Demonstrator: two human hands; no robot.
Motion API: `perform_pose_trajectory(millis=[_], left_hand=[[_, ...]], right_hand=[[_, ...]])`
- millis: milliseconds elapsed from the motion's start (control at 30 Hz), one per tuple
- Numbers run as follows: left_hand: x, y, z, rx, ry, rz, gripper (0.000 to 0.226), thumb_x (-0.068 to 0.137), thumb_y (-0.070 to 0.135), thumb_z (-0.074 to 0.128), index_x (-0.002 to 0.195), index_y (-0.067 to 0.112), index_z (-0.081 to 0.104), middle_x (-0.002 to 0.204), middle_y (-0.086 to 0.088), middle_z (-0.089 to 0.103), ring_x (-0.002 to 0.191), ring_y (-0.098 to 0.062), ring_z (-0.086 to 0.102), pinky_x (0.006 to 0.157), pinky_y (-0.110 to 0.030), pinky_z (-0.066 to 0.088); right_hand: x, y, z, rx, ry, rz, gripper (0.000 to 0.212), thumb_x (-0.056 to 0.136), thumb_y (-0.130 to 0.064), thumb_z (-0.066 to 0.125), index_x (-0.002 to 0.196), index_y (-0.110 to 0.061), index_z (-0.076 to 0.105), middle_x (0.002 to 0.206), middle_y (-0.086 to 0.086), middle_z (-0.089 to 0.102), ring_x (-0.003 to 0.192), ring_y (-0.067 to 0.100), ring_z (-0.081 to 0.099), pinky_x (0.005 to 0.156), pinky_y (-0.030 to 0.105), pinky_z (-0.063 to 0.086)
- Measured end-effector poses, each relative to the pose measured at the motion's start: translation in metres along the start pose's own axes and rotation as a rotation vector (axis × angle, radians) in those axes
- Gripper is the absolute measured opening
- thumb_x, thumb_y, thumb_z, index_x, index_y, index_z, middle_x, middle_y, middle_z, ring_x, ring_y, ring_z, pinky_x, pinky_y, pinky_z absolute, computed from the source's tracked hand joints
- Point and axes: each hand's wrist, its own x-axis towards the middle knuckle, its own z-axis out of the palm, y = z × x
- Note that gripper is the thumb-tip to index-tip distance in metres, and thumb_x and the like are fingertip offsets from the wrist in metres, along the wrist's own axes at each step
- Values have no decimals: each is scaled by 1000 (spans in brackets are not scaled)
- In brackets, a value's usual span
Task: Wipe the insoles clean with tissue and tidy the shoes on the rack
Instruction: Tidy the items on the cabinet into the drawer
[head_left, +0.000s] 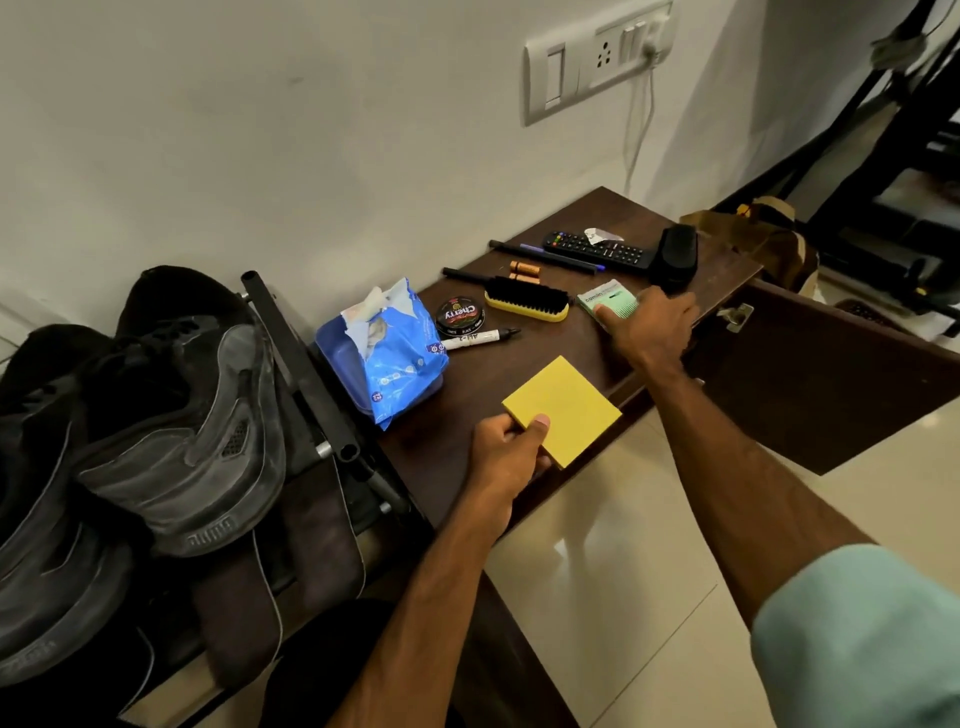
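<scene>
On the dark worktop, by the wall: blue tissue pack, torn open at the top, at the left end beside the rack. Round polish tin and marker just right of the pack; yellow-backed brush, two batteries, pens and remote further back. Black shoes piled on the rack, one tilted sole-up. Left hand pinches a yellow notepad by its corner, thumb on top. Right hand grips a small green pack near the front right edge.
</scene>
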Motion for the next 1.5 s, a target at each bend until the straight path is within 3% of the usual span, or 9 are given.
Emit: perform_pose_trajectory(millis=[167,300,433,600,833,933,1133,1400,1500], left_hand=[[-21,-13,17,2,-173,-78,13,100,17,62,108,6,66,97,-9,71,72,-12,67,61,-24,59],[-42,-21,36,4,-267,-264,24,106,18,52,126,6,53,108,-17,70,65,-24,74,55,-30,61],[-46,-36,50,-42,-240,-381,30,106,11,49,135,4,47,131,-29,57,80,-44,70,49,-32,59],[-26,-65,61,-63,-98,-365,44,98,-13,46,139,4,43,136,-22,53,73,-30,67,54,-33,62],[15,-75,80,-275,40,-371,22,96,-16,51,114,-6,57,109,-22,67,75,-30,71,51,-25,60],[38,-72,83,-351,116,-394,22,95,-13,56,115,-4,53,86,-18,64,50,-19,69,51,-23,59],[72,-82,83,-412,68,-473,10,99,-10,51,92,-3,55,86,-14,56,74,-19,61,59,-20,56],[79,-97,79,-564,55,-585,11,100,-6,51,95,-11,59,88,-18,61,84,-20,65,51,-21,57],[80,-98,74,-635,110,-586,21,99,-9,51,119,-12,58,91,-19,58,100,-25,67,51,-22,57]], right_hand=[[-15,12,-7,160,-35,99,90,70,-51,89,136,-6,47,143,20,40,133,36,39,101,45,45],[-42,30,-18,378,-9,-11,70,78,-29,87,130,-7,45,133,14,56,125,30,55,95,35,49],[-77,67,-21,706,-66,13,54,87,-16,80,126,-12,43,123,10,59,95,17,67,74,34,62],[-123,132,-12,985,-57,171,48,93,-8,71,130,-15,41,125,12,61,101,23,70,63,25,61],[-146,182,22,1056,-96,379,46,92,-4,71,124,-17,40,126,22,62,103,33,69,64,31,58],[-144,181,32,1068,-99,394,48,93,-3,70,128,-14,40,123,22,63,102,32,70,70,37,59],[-130,173,57,1071,-82,398,48,92,-4,72,129,-12,43,118,18,66,96,26,72,69,35,61],[-113,162,79,1035,-93,369,48,91,-4,73,127,-18,44,119,19,65,98,29,71,65,31,60],[-103,158,82,1002,-125,334,48,91,0,71,127,-20,47,118,19,65,98,30,71,64,30,61]])
